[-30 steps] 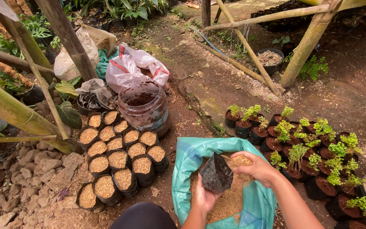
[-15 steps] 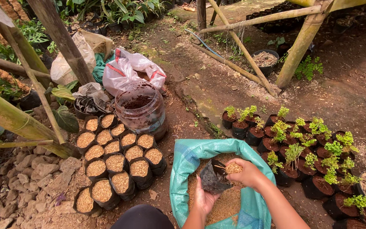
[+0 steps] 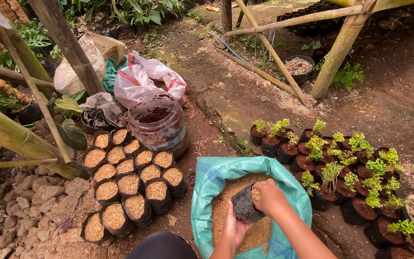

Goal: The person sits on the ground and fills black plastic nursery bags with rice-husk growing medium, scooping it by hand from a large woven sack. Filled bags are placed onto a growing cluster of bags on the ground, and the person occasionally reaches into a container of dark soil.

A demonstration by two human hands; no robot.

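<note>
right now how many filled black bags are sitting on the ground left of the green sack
17, all packed in one cluster of filled bags between the jar and the rocks; edge ones may be hidden.

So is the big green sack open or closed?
Open. The green woven plastic sack has its mouth rolled wide, showing tan husk filling inside, where both hands work.
</note>
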